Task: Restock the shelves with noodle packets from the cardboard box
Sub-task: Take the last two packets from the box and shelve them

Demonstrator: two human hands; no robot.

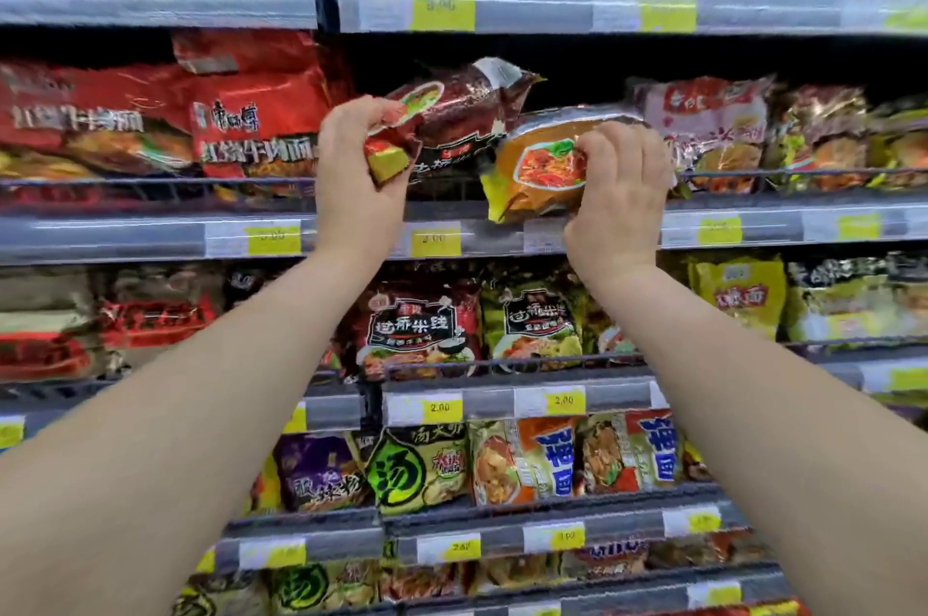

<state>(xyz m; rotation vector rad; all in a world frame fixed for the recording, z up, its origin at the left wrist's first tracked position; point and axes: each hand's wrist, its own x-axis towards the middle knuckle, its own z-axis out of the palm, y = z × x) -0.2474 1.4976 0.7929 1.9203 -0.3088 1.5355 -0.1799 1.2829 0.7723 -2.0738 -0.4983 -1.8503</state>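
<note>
Red multipacks (pixel 251 128): lying at the left of the shelf, bordering the open slot; a knock from an incoming packet could shift them.
Left hand (pixel 359 173): fingers curled round the lower corner of the dark red packet (pixel 462 113), which is tilted in the slot; held only by a crumpled corner, it may slip.
Right hand (pixel 620 183): apart from the left, gripping the orange packet (pixel 542 163); its lower corner hangs before the wire rail (pixel 743 174) and could snag.
Pink packets (pixel 708 123): just right of the slot; crowding could topple them.
Cardboard box: not visible.
</note>
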